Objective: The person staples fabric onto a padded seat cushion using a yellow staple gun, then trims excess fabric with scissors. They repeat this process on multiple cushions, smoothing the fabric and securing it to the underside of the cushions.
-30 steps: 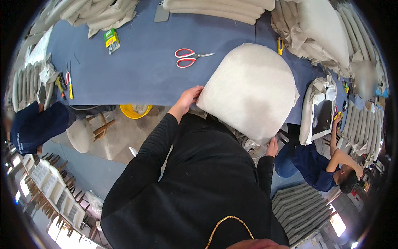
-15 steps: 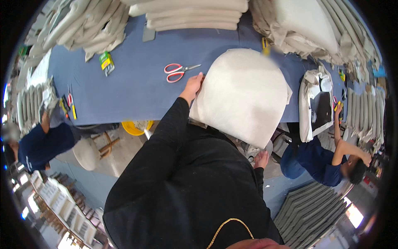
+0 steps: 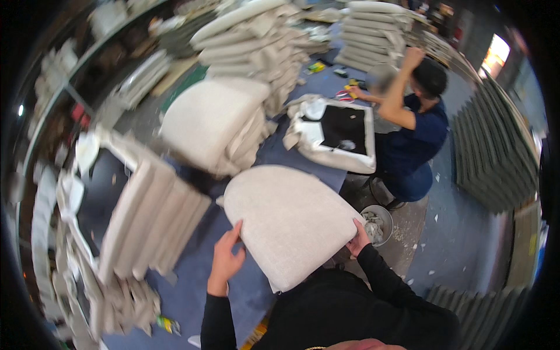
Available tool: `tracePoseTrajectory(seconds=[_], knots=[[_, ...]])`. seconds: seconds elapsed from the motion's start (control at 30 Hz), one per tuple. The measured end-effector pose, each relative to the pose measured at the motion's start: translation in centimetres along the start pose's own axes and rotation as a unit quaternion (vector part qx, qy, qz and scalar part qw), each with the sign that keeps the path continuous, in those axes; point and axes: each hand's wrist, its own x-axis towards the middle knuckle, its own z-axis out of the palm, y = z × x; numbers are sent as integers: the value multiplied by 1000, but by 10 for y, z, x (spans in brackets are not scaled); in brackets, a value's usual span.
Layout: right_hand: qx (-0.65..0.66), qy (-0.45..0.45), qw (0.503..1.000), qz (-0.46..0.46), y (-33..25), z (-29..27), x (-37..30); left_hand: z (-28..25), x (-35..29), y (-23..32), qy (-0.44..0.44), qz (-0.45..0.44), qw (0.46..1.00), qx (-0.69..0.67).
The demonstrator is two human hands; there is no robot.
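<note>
A cream fabric-covered seat cushion, rounded at one end, lies in front of me over the near edge of the blue table. My right hand grips its right edge, with the fingers partly hidden underneath. At the left edge is my left hand, its thumb and index finger apart and the fingertips next to the fabric. This hand looks open and does not wrap round the cushion.
A rounded cushion tops a pile beyond mine. Upright cushions stand at left. A person works at right beside an upturned cushion. A bucket of scraps stands on the floor. Grey panels are stacked far right.
My view has swung to the right, bringing the co-worker nearer the middle. My left hand has loosened at the cushion's edge; the right now holds its right side. The scissors are out of view.
</note>
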Motion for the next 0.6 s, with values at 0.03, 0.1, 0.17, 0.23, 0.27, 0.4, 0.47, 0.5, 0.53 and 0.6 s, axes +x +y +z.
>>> tracePoseTrajectory(seconds=[0.03,0.1,0.17,0.23,0.27,0.4,0.47,0.5,0.53,0.6], knots=[[-5,9,1000,-21,-11,4,4,5,8,10,-6,32,992,123],[-25,30,998,-49,-33,14,6,10,15,17,5,84,930,359],[-33,55,994,-83,-46,35,6,24,33,-23,-42,188,911,364],[-46,74,989,-120,-53,50,7,30,50,-31,-126,250,896,345],[-39,72,990,-119,-56,64,5,24,52,-32,-202,232,895,324],[43,83,976,-195,-66,94,10,-7,78,23,-167,289,904,267],[93,58,973,-203,-69,99,21,-30,91,80,-186,302,901,249],[82,59,979,-179,-69,105,24,-43,93,106,-193,307,900,241],[84,25,985,-146,-69,106,31,-56,92,137,-194,304,903,233],[75,-51,993,-80,-57,112,35,-81,82,187,-199,292,910,219]])
